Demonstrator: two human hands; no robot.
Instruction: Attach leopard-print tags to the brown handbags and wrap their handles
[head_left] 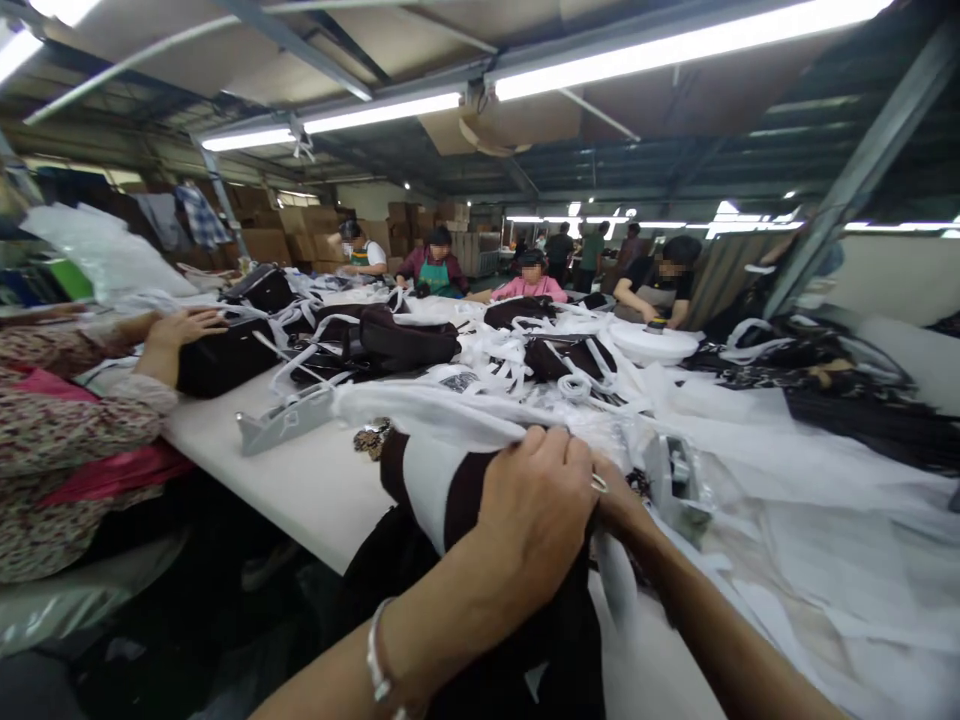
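Note:
A dark brown bag (pixel 469 500) with a white wrapping band (pixel 433 485) around part of it is in front of me, partly over the table edge. My left hand (pixel 536 505), with a bracelet at the wrist, is closed over the bag's upper edge. Close beside it, my right hand (pixel 619 500) grips the bag's right end; its fingers are mostly hidden behind the left hand. A small metal loop (pixel 598 483) shows between the hands. A long white-wrapped strap (pixel 442 410) runs left across the table behind the bag.
A grey tape dispenser (pixel 289 420) stands left and another dispenser (pixel 675 475) right. Wrapped dark bags (pixel 409 338) and white strips (pixel 495 360) cover the table (pixel 300 490). At left, a co-worker's hand (pixel 187 328) rests on a dark bag. White sheets (pixel 847 570) lie right.

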